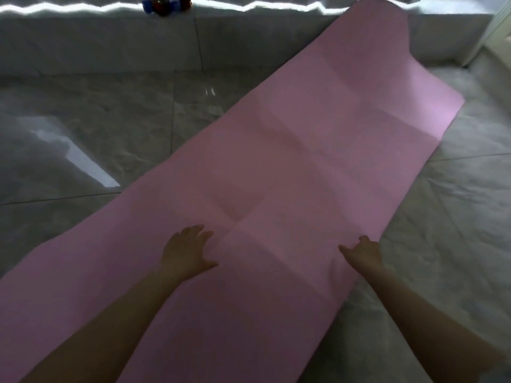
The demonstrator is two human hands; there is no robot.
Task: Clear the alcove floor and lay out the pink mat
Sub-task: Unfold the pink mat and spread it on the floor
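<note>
The left hand (185,251) is laid flat on the pink mat (298,167), fingers spread wide. The right hand (362,253) is pressed on the mat's right edge, fingers loosely open. The mat is stretched diagonally over the grey floor (91,128), its far end draped up the ledge (105,42), where bottles (166,3) are lined up.

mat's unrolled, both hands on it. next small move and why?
Probably draw the pink mat back toward the person: its far end climbs the ledge instead of lying on the floor. The left hand rests flat on it; the right hand is at its right edge.
</note>
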